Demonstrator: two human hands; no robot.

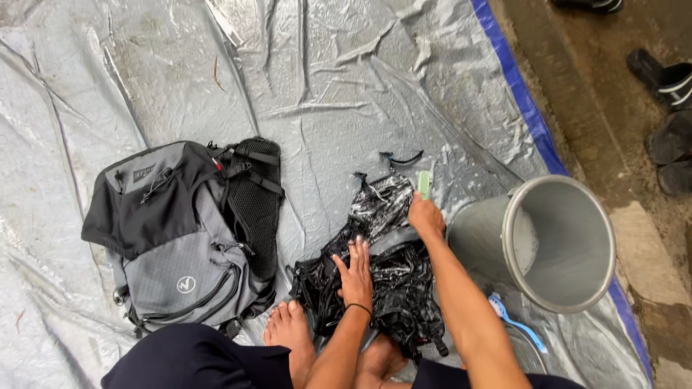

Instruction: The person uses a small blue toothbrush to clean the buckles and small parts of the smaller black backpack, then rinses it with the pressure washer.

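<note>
A wet black bag [382,259], covered in soap suds, lies on the grey tarp [346,86] in front of my bare feet. My left hand [355,272] presses flat on its middle, fingers spread, a black band on the wrist. My right hand [425,216] is closed around a light green scrub brush [424,184] at the bag's far end. A grey and black backpack [184,238] lies to the left, apart from both hands.
A grey bucket [569,216] lies tipped on its side at the right, foam inside. A blue-handled brush [515,320] lies below it. The tarp's blue edge [522,101] borders wet concrete, where dark sandals [667,79] stand at the right.
</note>
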